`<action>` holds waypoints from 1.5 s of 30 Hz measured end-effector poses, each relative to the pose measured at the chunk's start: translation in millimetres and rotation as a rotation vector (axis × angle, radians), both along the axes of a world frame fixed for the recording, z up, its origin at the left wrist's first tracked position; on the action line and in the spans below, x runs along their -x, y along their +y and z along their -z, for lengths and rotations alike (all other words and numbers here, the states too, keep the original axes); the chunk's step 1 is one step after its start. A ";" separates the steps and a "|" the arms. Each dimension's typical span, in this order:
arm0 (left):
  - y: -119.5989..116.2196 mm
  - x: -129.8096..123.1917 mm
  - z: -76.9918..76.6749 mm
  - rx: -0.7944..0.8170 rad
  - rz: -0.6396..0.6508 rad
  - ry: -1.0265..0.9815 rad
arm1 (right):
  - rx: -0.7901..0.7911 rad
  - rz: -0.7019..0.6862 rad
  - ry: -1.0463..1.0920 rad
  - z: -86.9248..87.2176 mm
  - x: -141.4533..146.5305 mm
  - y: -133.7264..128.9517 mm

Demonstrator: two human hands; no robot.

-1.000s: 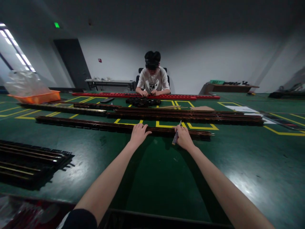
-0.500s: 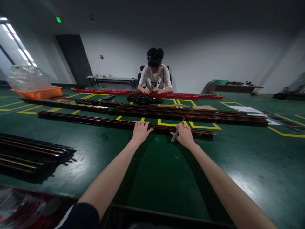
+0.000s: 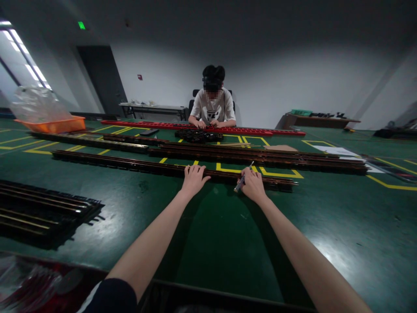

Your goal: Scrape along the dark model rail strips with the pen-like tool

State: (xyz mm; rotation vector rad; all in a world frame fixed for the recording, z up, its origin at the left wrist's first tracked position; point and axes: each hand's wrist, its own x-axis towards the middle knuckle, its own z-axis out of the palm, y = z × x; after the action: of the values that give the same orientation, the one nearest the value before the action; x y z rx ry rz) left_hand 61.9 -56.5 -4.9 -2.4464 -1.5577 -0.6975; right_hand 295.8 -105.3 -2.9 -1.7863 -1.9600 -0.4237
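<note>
A long dark rail assembly with copper-coloured strips (image 3: 130, 164) lies across the green table (image 3: 215, 243) in front of me. My left hand (image 3: 194, 180) rests on it near the middle, its thumb spread to the right and the fingers over the far edge. Further right, my right hand (image 3: 252, 184) is closed round a slim metallic tool (image 3: 239, 184), whose thin tip points up and away. That hand is at the same assembly, touching or just above it. Behind it lie more long dark rails (image 3: 260, 154).
Across the table a person (image 3: 212, 104) works at a long red rail (image 3: 137, 125). A dark bundle (image 3: 197, 135) lies before them. An orange tray (image 3: 58, 124) with plastic bags is far left, dark strips (image 3: 29, 213) near left, and paper (image 3: 335, 150) at right.
</note>
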 end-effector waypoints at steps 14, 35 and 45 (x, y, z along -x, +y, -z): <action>-3.1 0.1 -2.8 0.029 -0.137 0.001 | -0.105 0.243 0.050 -3.5 -0.9 -1.8; -5.1 -5.8 -7.0 0.038 0.016 0.007 | -0.190 0.346 0.153 3.8 -14.6 4.8; -5.0 -5.5 -3.2 0.036 0.027 -0.017 | -0.111 0.062 0.051 4.4 -8.4 5.6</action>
State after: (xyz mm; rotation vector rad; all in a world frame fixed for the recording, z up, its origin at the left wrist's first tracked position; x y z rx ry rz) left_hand 67.4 -61.5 -1.7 -2.4987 -1.5597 -0.7030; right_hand 304.2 -99.7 -7.3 -1.7740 -1.8146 -0.4928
